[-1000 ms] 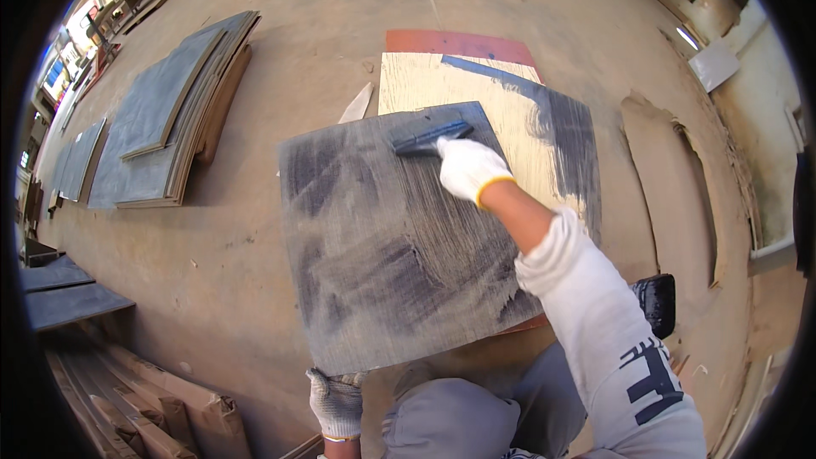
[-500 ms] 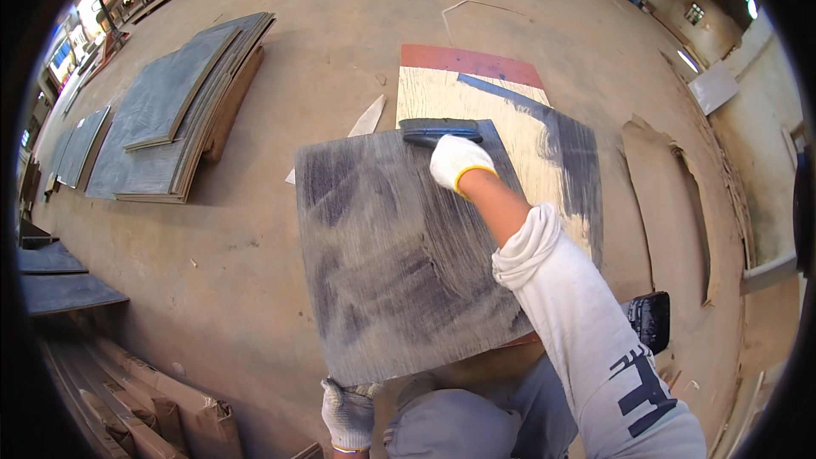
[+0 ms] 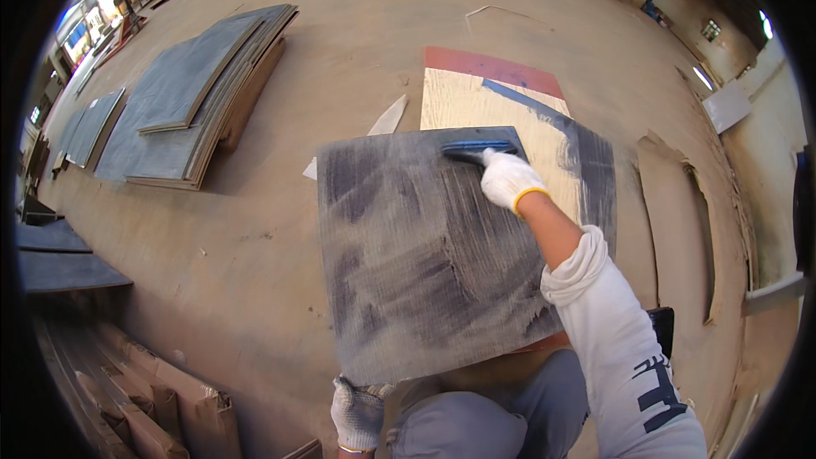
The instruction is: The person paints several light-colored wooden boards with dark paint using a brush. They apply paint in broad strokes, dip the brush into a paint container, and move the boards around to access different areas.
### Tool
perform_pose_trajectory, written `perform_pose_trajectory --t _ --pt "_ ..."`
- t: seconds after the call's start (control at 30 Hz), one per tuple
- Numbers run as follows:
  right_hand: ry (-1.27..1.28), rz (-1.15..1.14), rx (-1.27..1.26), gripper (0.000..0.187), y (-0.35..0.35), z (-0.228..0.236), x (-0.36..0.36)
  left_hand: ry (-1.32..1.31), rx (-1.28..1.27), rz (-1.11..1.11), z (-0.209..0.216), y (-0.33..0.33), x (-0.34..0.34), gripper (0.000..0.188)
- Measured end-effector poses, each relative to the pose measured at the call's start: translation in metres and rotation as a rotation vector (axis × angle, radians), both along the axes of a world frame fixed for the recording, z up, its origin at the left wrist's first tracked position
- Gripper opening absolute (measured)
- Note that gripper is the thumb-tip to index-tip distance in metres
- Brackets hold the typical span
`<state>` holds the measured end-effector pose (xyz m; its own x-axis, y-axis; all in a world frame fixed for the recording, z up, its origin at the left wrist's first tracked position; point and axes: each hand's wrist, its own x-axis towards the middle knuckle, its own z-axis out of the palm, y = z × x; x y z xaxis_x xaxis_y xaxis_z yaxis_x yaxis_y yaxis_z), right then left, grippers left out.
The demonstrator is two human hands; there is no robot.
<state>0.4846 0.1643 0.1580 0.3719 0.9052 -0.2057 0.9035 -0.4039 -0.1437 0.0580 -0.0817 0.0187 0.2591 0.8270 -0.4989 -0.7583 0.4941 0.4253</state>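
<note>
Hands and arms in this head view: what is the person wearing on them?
The right hand wears a white knit glove with a yellow cuff edge. Its arm has a white long sleeve, pushed up into a bunched roll below the elbow, with dark blue block markings near the shoulder. The left hand wears a similar whitish knit glove, smudged grey, also yellow-edged at the wrist.

We see a matt, streaky grey-coated board (image 3: 425, 255) over pale raw plywood (image 3: 476, 106), a blue plastic scraper (image 3: 476, 150), white knitted cloth gloves, a dusty concrete floor (image 3: 357, 42)

Two gloved hands — left (image 3: 357, 412), right (image 3: 508, 178) — one blue scraper (image 3: 472, 149), one grey-coated panel (image 3: 416, 255).
</note>
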Motion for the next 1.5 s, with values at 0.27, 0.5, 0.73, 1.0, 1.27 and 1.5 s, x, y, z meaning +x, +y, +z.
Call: perform_pose_trajectory --t 0.27,0.5,0.73,1.0,1.27,1.5 --pt "0.116 0.427 -0.085 0.048 0.031 0.005 -0.115 0.102 0.026 -0.017 0.007 0.003 -0.005 0.063" --pt "-0.02 0.575 -0.289 0.053 -0.092 0.051 -0.098 0.25 0.219 -0.103 0.012 0.009 -0.005 0.052" --pt "-0.008 0.249 -0.273 0.051 -0.277 0.076 0.05 0.093 0.136 -0.201 -0.006 0.018 -0.026 0.053" --pt "-0.048 0.272 -0.15 0.048 -0.343 0.064 0.032 0.258 -0.016 -0.281 0.02 0.066 -0.001 0.096" --pt "-0.017 0.289 -0.053 0.052 -0.378 0.057 0.015 0.133 0.043 -0.423 0.021 0.077 -0.004 0.103" --pt "-0.025 0.308 -0.054 0.051 -0.342 0.045 0.001 0.205 -0.019 -0.337 0.02 0.081 0.007 0.094"
